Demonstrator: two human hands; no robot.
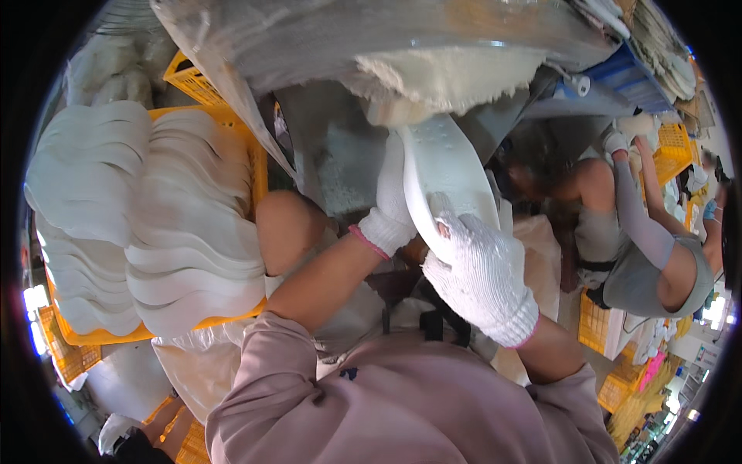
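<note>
A long white shoe sole (452,166) is in front of me, its far end against a dust-caked white edge (452,77) under a grey metal hood (309,39). My right hand (483,271), in a white knitted glove, is closed around the near end of the sole, thumb on its upper face. My left hand (390,197), gloved likewise, grips the sole's left side farther up; its fingers are partly hidden behind the sole. On my left, a yellow crate (259,166) holds tall stacks of similar white soles (193,209).
A grey dusty panel (328,135) stands beneath the hood. Close on the right a co-worker (649,255) sits bent forward, arms reaching out. Yellow crates (672,151) and white pieces lie around that person. Another person's legs (166,425) show at the lower left.
</note>
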